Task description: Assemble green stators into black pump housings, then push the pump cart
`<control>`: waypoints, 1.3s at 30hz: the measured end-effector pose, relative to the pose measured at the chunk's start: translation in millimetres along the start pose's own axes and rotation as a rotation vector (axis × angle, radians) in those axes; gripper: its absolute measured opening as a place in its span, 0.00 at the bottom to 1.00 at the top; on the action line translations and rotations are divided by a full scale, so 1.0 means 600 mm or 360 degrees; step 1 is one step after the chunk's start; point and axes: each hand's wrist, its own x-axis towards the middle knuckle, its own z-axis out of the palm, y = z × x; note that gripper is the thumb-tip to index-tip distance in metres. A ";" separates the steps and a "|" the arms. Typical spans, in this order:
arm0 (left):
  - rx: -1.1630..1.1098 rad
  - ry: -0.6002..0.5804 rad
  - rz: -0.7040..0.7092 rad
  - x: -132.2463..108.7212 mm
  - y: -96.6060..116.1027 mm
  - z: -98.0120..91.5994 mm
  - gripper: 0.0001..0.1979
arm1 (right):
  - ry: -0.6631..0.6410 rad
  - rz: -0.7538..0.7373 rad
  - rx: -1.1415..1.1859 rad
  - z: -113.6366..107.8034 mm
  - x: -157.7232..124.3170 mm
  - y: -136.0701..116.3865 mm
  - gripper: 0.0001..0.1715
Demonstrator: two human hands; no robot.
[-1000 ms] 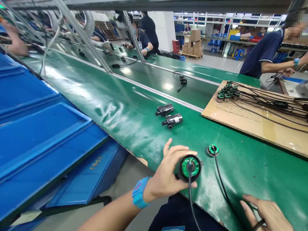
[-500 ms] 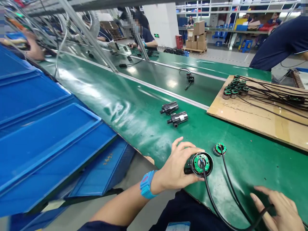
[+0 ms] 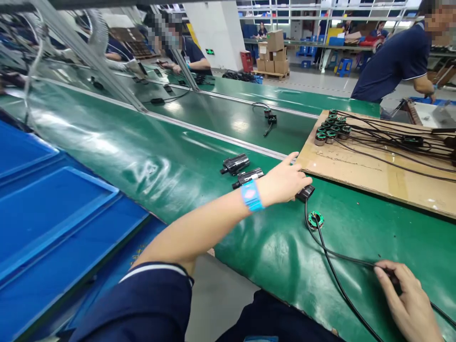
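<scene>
My left hand (image 3: 287, 179) is stretched out over the green bench, its fingers around a black pump housing (image 3: 306, 192), partly hidden under the hand. A thin black cable (image 3: 342, 255) trails from that housing to my right hand (image 3: 408, 292), which pinches it between thumb and fingers at the lower right. Between the hands lies a round motor part with a green circuit board (image 3: 316, 220), its own black cable running toward the front edge. Left of my left hand, two more black pump housings (image 3: 235, 164) lie on their sides, the nearer one partly behind my wrist.
A cardboard sheet (image 3: 349, 164) at the right carries several cabled motor parts (image 3: 331, 127). Blue crates (image 3: 71, 223) stand along the left. A metal strip (image 3: 221, 137) divides the green bench (image 3: 278, 251). Co-workers are across the bench and at the upper right.
My left hand has moved forward with the pump housing, toward the cardboard sheet, turning its open end away from view. My right hand has closed on the cable, now stretched straighter. The view has shifted right.
</scene>
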 end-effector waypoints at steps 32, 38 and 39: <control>-0.1383 0.0438 -0.0875 -0.187 0.088 0.095 0.27 | -0.0030 -0.0748 0.0266 0.127 0.177 -0.163 0.25; -0.2317 0.0605 -0.0649 -0.163 0.184 0.064 0.36 | 0.0307 -0.0856 0.0098 0.049 0.147 -0.185 0.25; -0.2365 0.0609 -0.0634 -0.157 0.197 0.063 0.36 | 0.0387 -0.0863 0.0104 0.031 0.139 -0.192 0.24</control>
